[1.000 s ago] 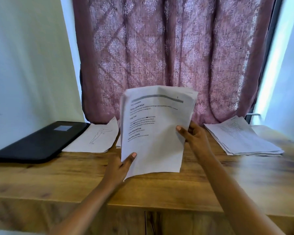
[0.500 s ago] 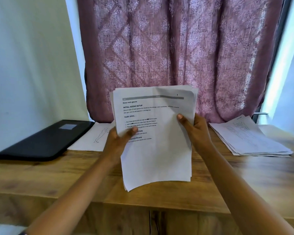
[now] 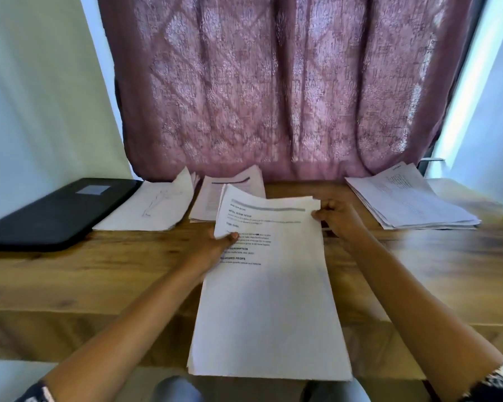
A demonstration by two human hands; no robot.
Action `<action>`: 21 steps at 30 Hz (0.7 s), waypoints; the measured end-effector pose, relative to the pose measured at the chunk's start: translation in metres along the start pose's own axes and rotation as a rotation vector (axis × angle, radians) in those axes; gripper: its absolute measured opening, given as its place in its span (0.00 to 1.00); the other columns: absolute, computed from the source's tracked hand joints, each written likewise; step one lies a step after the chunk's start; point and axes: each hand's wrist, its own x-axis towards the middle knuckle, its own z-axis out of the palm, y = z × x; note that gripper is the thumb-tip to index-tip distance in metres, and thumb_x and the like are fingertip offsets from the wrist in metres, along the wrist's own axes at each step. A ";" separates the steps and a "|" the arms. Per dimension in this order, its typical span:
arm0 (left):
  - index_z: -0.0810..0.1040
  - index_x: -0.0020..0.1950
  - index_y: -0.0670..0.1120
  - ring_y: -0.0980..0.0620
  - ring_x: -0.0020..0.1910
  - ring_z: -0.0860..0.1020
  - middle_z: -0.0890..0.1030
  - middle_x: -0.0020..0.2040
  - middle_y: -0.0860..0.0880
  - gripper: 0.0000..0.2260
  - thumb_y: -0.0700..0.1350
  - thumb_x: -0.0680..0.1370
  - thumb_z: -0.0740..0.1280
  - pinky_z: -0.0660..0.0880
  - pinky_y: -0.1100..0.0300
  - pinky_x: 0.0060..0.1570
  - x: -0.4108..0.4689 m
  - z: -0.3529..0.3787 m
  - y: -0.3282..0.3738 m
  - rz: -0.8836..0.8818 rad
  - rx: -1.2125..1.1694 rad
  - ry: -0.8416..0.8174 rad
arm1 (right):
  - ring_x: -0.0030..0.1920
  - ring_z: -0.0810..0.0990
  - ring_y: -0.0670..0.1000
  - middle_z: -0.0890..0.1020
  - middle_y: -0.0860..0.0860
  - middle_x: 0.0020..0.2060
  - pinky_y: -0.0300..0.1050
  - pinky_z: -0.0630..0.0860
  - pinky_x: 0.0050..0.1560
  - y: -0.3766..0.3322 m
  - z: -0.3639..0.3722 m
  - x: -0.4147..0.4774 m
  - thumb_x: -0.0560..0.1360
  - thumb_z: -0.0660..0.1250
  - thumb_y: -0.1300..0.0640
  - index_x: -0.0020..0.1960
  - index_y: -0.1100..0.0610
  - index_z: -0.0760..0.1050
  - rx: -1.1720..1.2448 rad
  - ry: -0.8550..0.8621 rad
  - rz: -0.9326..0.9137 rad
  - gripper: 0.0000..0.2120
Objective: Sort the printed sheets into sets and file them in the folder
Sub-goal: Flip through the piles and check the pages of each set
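The left hand point(image 3: 215, 248) has its grip on the left edge of a stack of printed sheets point(image 3: 270, 314), thumb on top. The right hand point(image 3: 337, 219) pinches its far right corner. The stack hangs low over the table point(image 3: 99, 274), past its near edge. Behind it lie a drawing pile point(image 3: 154, 207), a printed pile point(image 3: 212, 198), a right pile point(image 3: 410, 201) and a black folder point(image 3: 53, 213) far left.

my left forearm point(image 3: 134, 320) and right forearm point(image 3: 418, 300) are bare. dark, pale-patterned left sleeve point(image 3: 37, 393); black-and-white patterned right sleeve point(image 3: 498, 381); grey trousers point(image 3: 176, 390).
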 end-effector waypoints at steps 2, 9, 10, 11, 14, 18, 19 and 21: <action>0.82 0.49 0.54 0.42 0.53 0.81 0.84 0.53 0.46 0.07 0.42 0.75 0.71 0.75 0.37 0.58 0.009 0.001 -0.016 0.014 0.105 -0.012 | 0.44 0.82 0.55 0.82 0.52 0.40 0.49 0.79 0.43 0.018 -0.001 0.007 0.75 0.68 0.63 0.40 0.57 0.77 -0.222 0.000 0.028 0.05; 0.49 0.79 0.54 0.49 0.72 0.65 0.63 0.76 0.48 0.43 0.50 0.73 0.73 0.71 0.51 0.64 0.011 0.008 -0.018 0.640 1.040 0.164 | 0.43 0.79 0.53 0.81 0.52 0.43 0.46 0.75 0.43 0.039 0.006 0.018 0.74 0.67 0.57 0.51 0.56 0.78 -0.657 -0.035 -0.055 0.07; 0.51 0.79 0.53 0.46 0.75 0.61 0.60 0.77 0.47 0.40 0.53 0.74 0.71 0.67 0.48 0.68 0.016 0.013 -0.015 0.675 1.153 0.117 | 0.42 0.78 0.52 0.80 0.51 0.42 0.44 0.73 0.41 0.039 0.007 0.022 0.74 0.67 0.56 0.51 0.57 0.77 -0.688 -0.043 -0.068 0.07; 0.53 0.79 0.54 0.47 0.77 0.57 0.58 0.78 0.48 0.36 0.56 0.76 0.68 0.61 0.46 0.72 0.023 0.019 -0.011 0.691 1.234 0.024 | 0.42 0.77 0.52 0.80 0.51 0.42 0.43 0.71 0.39 0.038 0.008 0.027 0.74 0.67 0.57 0.51 0.56 0.77 -0.717 -0.052 -0.086 0.07; 0.50 0.79 0.55 0.53 0.78 0.47 0.50 0.80 0.53 0.30 0.61 0.80 0.56 0.45 0.49 0.76 0.044 0.042 -0.002 0.610 1.331 -0.254 | 0.42 0.76 0.51 0.78 0.50 0.43 0.38 0.68 0.34 0.035 0.012 0.039 0.75 0.67 0.57 0.53 0.56 0.77 -0.758 -0.076 -0.117 0.08; 0.46 0.79 0.55 0.54 0.78 0.44 0.46 0.80 0.53 0.29 0.62 0.81 0.49 0.42 0.55 0.74 0.064 0.056 -0.009 0.392 1.367 -0.462 | 0.44 0.75 0.49 0.78 0.48 0.46 0.39 0.72 0.38 0.038 0.011 0.054 0.75 0.68 0.55 0.58 0.55 0.75 -0.882 -0.134 -0.156 0.13; 0.45 0.79 0.56 0.55 0.78 0.44 0.44 0.80 0.54 0.28 0.62 0.81 0.48 0.42 0.57 0.73 0.064 0.056 -0.012 0.361 1.353 -0.489 | 0.45 0.76 0.50 0.78 0.49 0.48 0.41 0.75 0.41 0.039 0.010 0.055 0.74 0.69 0.54 0.60 0.54 0.73 -0.917 -0.137 -0.189 0.15; 0.44 0.79 0.57 0.56 0.78 0.43 0.43 0.79 0.55 0.28 0.62 0.81 0.48 0.41 0.59 0.72 0.067 0.056 -0.016 0.346 1.322 -0.506 | 0.50 0.77 0.52 0.78 0.50 0.56 0.43 0.75 0.44 0.041 0.006 0.054 0.73 0.72 0.53 0.63 0.52 0.69 -0.978 -0.123 -0.300 0.22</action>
